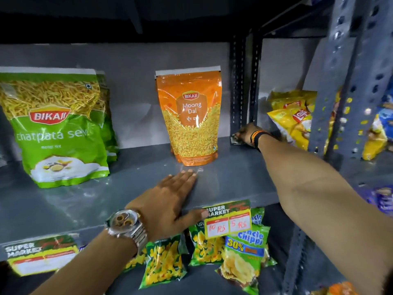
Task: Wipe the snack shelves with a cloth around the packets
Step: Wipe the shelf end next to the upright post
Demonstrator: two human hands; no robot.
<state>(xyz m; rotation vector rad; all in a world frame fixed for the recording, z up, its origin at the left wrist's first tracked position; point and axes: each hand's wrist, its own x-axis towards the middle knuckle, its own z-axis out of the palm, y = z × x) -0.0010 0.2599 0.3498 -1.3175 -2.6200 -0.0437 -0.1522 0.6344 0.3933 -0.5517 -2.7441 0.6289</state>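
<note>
A grey metal shelf [234,179] carries a green Bikaji sev packet [57,133] at the left and an orange Moong Dal packet [191,118] in the middle, both upright. My left hand [170,199] lies flat and empty on the shelf's front edge, fingers just short of the orange packet. My right hand [246,134] reaches into the back right corner, closed on a small crumpled grey cloth [236,139] pressed on the shelf by the upright post.
Perforated grey uprights [238,81] bound the shelf at the right. Yellow Lay's packets [293,118] lie beyond them. Price tags [228,218] hang on the shelf edge. Several green chip packets [242,254] fill the shelf below.
</note>
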